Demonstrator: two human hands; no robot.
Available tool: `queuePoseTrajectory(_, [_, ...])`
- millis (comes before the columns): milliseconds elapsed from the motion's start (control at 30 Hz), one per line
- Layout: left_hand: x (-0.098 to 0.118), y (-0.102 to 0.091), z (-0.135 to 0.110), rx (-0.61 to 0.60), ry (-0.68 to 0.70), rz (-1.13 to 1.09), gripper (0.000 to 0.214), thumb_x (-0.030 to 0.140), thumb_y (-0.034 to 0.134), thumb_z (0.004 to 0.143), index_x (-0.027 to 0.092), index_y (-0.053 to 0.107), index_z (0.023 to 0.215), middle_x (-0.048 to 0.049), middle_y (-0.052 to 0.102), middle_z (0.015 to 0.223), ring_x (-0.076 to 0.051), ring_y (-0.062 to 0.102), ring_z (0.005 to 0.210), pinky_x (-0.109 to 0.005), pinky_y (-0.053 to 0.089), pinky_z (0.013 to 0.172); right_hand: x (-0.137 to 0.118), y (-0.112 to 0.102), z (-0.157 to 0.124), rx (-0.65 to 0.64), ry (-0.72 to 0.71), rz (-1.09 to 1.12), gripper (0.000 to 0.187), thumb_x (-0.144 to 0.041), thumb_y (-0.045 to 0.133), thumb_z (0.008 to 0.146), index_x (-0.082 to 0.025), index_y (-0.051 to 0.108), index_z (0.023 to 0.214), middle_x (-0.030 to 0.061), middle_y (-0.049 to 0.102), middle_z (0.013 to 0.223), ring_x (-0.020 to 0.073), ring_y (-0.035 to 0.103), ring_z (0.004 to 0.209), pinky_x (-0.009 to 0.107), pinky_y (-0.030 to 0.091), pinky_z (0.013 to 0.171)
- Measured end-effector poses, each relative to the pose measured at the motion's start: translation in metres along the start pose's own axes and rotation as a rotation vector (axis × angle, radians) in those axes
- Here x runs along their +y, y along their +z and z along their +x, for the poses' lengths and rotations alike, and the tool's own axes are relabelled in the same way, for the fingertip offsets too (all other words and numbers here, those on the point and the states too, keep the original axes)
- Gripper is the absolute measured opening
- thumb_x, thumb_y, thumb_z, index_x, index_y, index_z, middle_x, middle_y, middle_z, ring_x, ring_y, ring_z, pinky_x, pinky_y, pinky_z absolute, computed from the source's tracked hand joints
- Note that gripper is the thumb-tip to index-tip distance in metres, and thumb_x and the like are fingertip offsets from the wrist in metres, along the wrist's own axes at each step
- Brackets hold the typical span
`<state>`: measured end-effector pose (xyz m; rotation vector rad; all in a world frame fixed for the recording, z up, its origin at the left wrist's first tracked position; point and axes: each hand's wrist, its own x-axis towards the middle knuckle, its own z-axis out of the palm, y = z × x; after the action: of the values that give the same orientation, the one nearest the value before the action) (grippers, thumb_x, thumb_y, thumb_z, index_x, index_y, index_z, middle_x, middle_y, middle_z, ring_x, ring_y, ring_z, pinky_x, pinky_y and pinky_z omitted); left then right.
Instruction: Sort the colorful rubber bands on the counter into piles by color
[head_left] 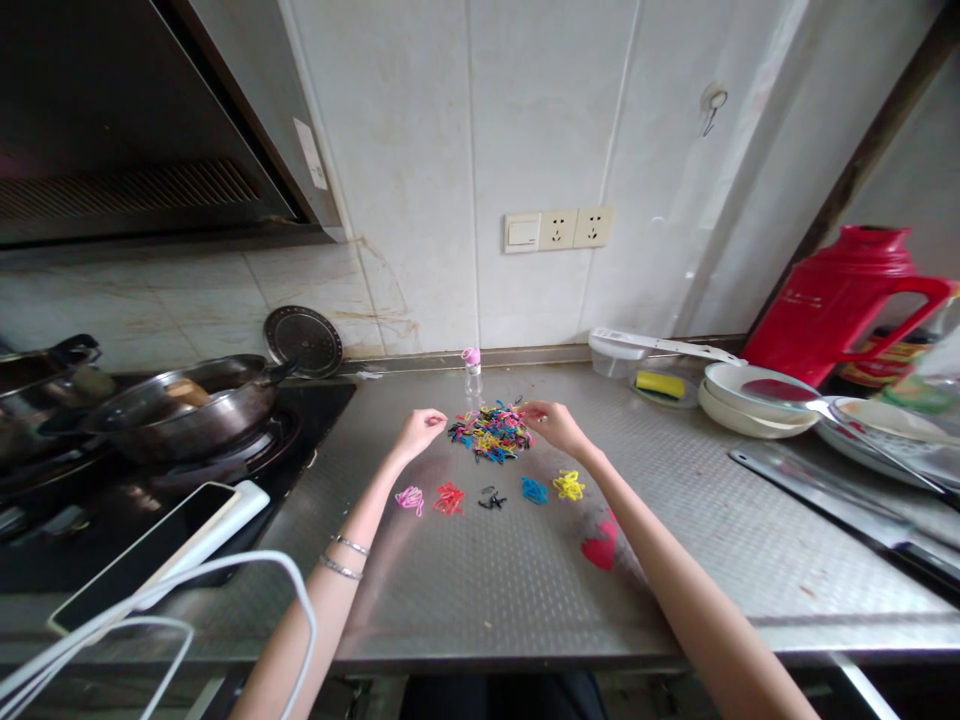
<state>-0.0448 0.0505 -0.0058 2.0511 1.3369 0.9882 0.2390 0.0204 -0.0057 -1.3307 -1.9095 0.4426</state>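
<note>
A mixed heap of small coloured rubber bands (491,432) lies on the steel counter (480,590). In front of it sit small sorted clusters: pink (410,499), red (448,498), black (491,497), blue (534,490) and yellow (568,485). My left hand (418,432) is just left of the heap, fingers pinched together on something I cannot make out. My right hand (550,423) rests at the heap's right edge, fingers pinched on bands there. A tiny clear bottle with a pink cap (472,370) stands behind the heap.
A stove with a wok (187,405) and pot is at the left. A phone (154,555) with white cables lies near the front left edge. Bowls (750,395), a yellow sponge (655,384), a red thermos (840,300) and a knife (825,495) occupy the right.
</note>
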Motion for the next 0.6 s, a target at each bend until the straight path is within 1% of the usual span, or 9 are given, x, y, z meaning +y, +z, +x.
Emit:
queuePoseTrajectory(67, [-0.004,-0.006,0.002,0.015,-0.009,-0.021,0.019,0.025,0.055,0.069,0.012,0.066,0.077,-0.0077,0.068,0.076,-0.016,0.061,0.071,-0.026,0.047,0.069,-0.024,0.013,-0.001,-0.055,-0.085,0.040,0.024,-0.019,0.049,0.074,-0.015,0.065,0.091,0.0047,0.068,0.082,0.0136,0.060,0.073,0.022,0.044,0.068])
queuePoseTrajectory(167, [-0.011,-0.013,0.005,0.033,-0.042,-0.052,0.017,0.023,0.055,0.068,0.012,0.066,0.076,-0.0066,0.067,0.073,-0.016,0.061,0.070,-0.026,0.047,0.068,-0.062,0.043,-0.004,-0.182,-0.256,0.073,0.025,-0.014,0.049,0.072,-0.015,0.065,0.092,0.0039,0.067,0.083,0.0125,0.059,0.073,0.021,0.044,0.067])
queuePoseTrajectory(233, [-0.015,-0.017,0.005,0.044,-0.071,-0.068,0.017,0.021,0.055,0.067,0.012,0.065,0.077,-0.0066,0.067,0.073,-0.015,0.060,0.068,-0.026,0.047,0.067,-0.084,0.065,-0.009,-0.243,-0.357,0.050,0.026,-0.010,0.048,0.072,-0.017,0.065,0.091,0.0036,0.066,0.083,0.0121,0.059,0.074,0.021,0.043,0.069])
queuePoseTrajectory(300, [-0.015,-0.019,0.005,0.042,-0.102,-0.092,0.017,0.020,0.055,0.067,0.011,0.065,0.077,-0.0070,0.067,0.073,-0.015,0.060,0.066,-0.025,0.047,0.064,-0.102,0.085,-0.014,-0.316,-0.426,-0.001,0.027,-0.009,0.047,0.073,-0.019,0.065,0.090,0.0033,0.066,0.085,0.0125,0.059,0.076,0.021,0.042,0.069])
queuePoseTrajectory(367, [-0.014,-0.019,0.003,0.024,-0.136,-0.112,0.017,0.020,0.055,0.068,0.010,0.065,0.077,-0.0070,0.067,0.071,-0.014,0.059,0.064,-0.024,0.046,0.060,-0.115,0.101,-0.019,-0.369,-0.480,-0.043,0.026,-0.011,0.046,0.075,-0.021,0.065,0.089,0.0028,0.066,0.087,0.0133,0.059,0.079,0.021,0.041,0.069])
queuePoseTrajectory(433, [-0.011,-0.019,0.001,0.006,-0.162,-0.118,0.017,0.020,0.055,0.068,0.011,0.066,0.077,-0.0063,0.066,0.068,-0.014,0.059,0.062,-0.023,0.045,0.057,-0.124,0.112,-0.022,-0.396,-0.515,-0.071,0.024,-0.012,0.047,0.076,-0.022,0.064,0.090,0.0027,0.065,0.090,0.0139,0.058,0.081,0.021,0.041,0.069])
queuePoseTrajectory(500, [-0.008,-0.019,-0.001,-0.004,-0.181,-0.113,0.016,0.020,0.055,0.069,0.011,0.066,0.077,-0.0056,0.066,0.065,-0.014,0.058,0.061,-0.022,0.044,0.054,-0.128,0.118,-0.024,-0.410,-0.536,-0.080,0.022,-0.015,0.048,0.077,-0.022,0.063,0.091,0.0027,0.065,0.091,0.0145,0.058,0.083,0.021,0.041,0.068])
queuePoseTrajectory(600, [-0.005,-0.018,-0.003,-0.013,-0.197,-0.110,0.016,0.019,0.055,0.069,0.011,0.066,0.077,-0.0051,0.065,0.063,-0.013,0.058,0.060,-0.021,0.042,0.053,-0.130,0.119,-0.025,-0.436,-0.546,-0.035,0.019,-0.018,0.050,0.076,-0.021,0.063,0.090,0.0021,0.065,0.089,0.0140,0.058,0.081,0.021,0.041,0.068])
